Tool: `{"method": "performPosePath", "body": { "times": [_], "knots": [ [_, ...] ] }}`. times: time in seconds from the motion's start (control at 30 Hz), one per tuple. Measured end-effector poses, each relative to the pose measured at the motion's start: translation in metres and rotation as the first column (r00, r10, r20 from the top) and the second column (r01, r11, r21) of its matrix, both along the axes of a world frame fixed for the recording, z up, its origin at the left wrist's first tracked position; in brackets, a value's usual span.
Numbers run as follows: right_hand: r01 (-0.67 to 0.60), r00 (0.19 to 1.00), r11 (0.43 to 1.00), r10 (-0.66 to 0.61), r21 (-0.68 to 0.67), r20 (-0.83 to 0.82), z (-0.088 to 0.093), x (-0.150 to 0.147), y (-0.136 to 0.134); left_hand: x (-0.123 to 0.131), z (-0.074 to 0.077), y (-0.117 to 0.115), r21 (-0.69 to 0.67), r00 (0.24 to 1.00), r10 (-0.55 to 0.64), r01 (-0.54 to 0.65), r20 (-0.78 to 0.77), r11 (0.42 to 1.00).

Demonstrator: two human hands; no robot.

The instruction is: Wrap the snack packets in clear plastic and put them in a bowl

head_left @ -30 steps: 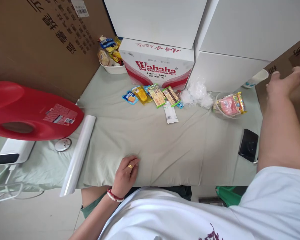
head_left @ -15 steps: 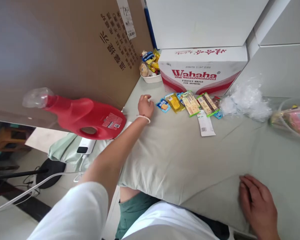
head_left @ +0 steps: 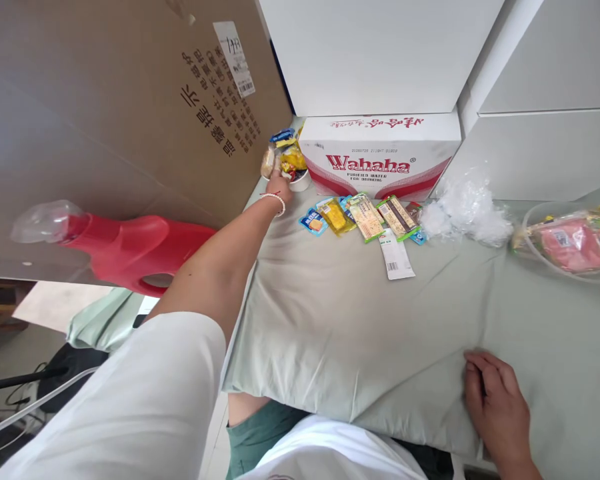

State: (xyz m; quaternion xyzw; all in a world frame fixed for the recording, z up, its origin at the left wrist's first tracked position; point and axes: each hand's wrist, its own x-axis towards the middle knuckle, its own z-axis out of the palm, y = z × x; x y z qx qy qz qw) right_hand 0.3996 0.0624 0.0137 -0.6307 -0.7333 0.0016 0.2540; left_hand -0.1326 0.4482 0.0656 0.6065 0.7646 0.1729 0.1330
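My left hand (head_left: 279,187) is stretched far out to the back left and reaches a white bowl (head_left: 301,180) heaped with snack packets (head_left: 286,155). Its fingers are at the bowl's near rim and mostly hidden behind the back of the hand. My right hand (head_left: 496,407) lies on the pale green cloth (head_left: 330,313) near the front edge, holding nothing, with its fingers loosely bent. A row of flat snack packets (head_left: 363,217) and a white barcode label (head_left: 396,255) lie on the cloth in front of the Wahaha box (head_left: 380,157).
A large brown carton (head_left: 105,113) stands at the left, with a red detergent jug (head_left: 130,247) lying below it. Crumpled clear plastic (head_left: 465,210) and a clear bowl of pink packets (head_left: 570,243) sit at the right. White boxes (head_left: 380,53) rise behind.
My left hand moved from the cloth's front edge out to the snack bowl at the back left. My right hand came down from the right-hand carton onto the cloth. The view swung left.
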Motion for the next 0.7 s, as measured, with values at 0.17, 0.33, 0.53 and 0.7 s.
{"method": "performPosePath", "body": {
  "times": [0.17, 0.33, 0.53, 0.7],
  "knots": [
    [0.0, 1.0, 1.0, 0.0, 0.003, -0.031, -0.002, 0.001, -0.001, 0.008, -0.007, -0.076, 0.033, 0.995, 0.058, -0.056, -0.078, 0.998],
    [-0.009, 0.997, 1.0, 0.009, 0.007, -0.073, -0.003, 0.002, -0.004, 0.044, -0.019, -0.163, 0.108, 0.983, 0.108, -0.092, -0.145, 0.99],
    [-0.022, 0.997, 1.0, 0.023, 0.011, -0.07, -0.005, 0.003, -0.006, 0.092, -0.008, -0.286, 0.145, 0.989, -0.122, 0.133, -0.085, 0.98],
    [-0.028, 0.999, 1.0, 0.028, 0.0, -0.038, 0.0, 0.002, -0.005, 0.088, 0.046, -0.319, 0.267, 0.99, -0.018, -0.019, 0.137, 0.964]
  ]
}}
